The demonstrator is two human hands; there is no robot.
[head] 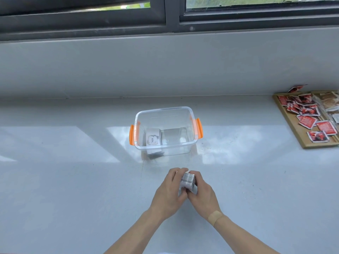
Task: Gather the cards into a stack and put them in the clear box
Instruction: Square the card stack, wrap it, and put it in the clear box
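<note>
Grey glossy counter [73,180] under a window, spanning the whole view. Clear box [166,132], orange side latches, lid off, sitting mid-counter, long axis running left-right. Wooden tray [293,138] of red packets well right of the box, not part of the job. Inside the box, against its left wall: a small card pile [153,138], face up, printed word "love" legible; right half of the box floor bare, only reflections there.

Just in front of the box, toward the person and a shade right of its centre line: stack of cards [188,181], held on edge, card edges up toward camera, long axis pointing roughly away from the person toward the box. Apart from the box, not touching it. Whether its bottom rests on the counter: cannot tell, hidden by the hands.

Left hand [169,191] clamped on the stack's left face, fingers curled over the far end. Right hand [203,193] clamped on the right face, thumb at the near end; tan plaster on that wrist. Both gripping the same stack, squaring it from either side. No loose cards visible on the counter.

Key relation for the coming move: box straight ahead of the stack, opening facing up, bare floor space on the box's right half almost in line with the stack. Both hands equally near; likely a lift, short forward carry over the near rim, then down. Judged late in the task. Risk: stack fanning if one hand lets go early, or clipping the near rim.
</note>
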